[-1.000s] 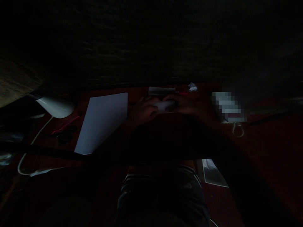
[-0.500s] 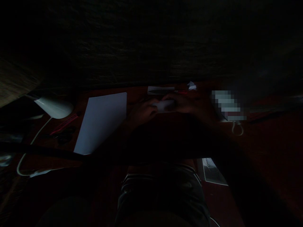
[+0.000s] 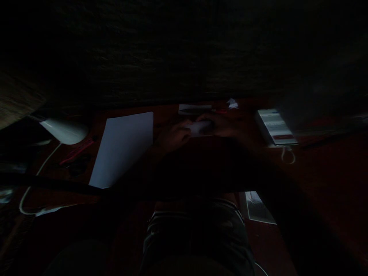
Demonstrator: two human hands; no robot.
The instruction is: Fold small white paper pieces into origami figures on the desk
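Observation:
In the dim head view, a small piece of white paper (image 3: 198, 129) lies between my hands, low over the dark red table. My left hand (image 3: 177, 134) has its fingers closed on the paper's left side. On its right side, my right hand (image 3: 219, 125) grips it with bent fingers. Whether the paper is folded is too dark to make out. Just beyond my hands lies a white strip (image 3: 184, 109) with a dark, blade-like object over it. A thin red item (image 3: 220, 111) sticks out beside my right hand.
A stack of white sheets (image 3: 123, 147) lies at left. Farther left are a white cone-shaped object (image 3: 64, 131), a white cable (image 3: 43, 166) and a pink-red tool (image 3: 77, 150). Crumpled paper (image 3: 232, 103) sits at the back. A phone with a lit screen (image 3: 277, 126) is at right.
My hands stay on the white paper, with hardly any visible movement. The whole view has shifted very slightly left.

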